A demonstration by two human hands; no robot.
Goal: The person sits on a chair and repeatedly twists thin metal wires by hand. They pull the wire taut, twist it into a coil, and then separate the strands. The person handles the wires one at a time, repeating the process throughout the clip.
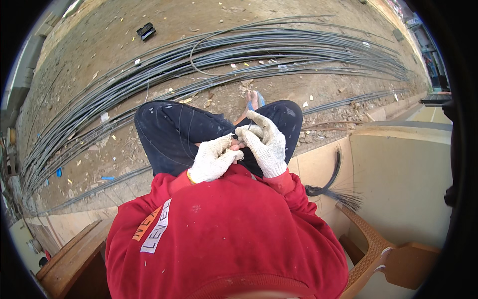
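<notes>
Both my hands wear white knit gloves and meet close together above my lap. My left hand (214, 159) is closed in a pinch, with bare fingertips showing at its front. A thin dark wire (174, 157) curves over my left thigh toward this hand. My right hand (266, 144) faces it, thumb and fingers pinched and the index finger raised and bent. A short dark length of thin wire shows between its fingers. The exact place where the wire passes between both hands is too small to make out.
Long steel rods (224, 55) lie in a bundle across the dirt ahead. A black plastic piece (146, 32) lies beyond them. To my right are a bunch of thin wires (331, 189) and a brown plastic chair (368, 239). A wooden piece (74, 249) stands at lower left.
</notes>
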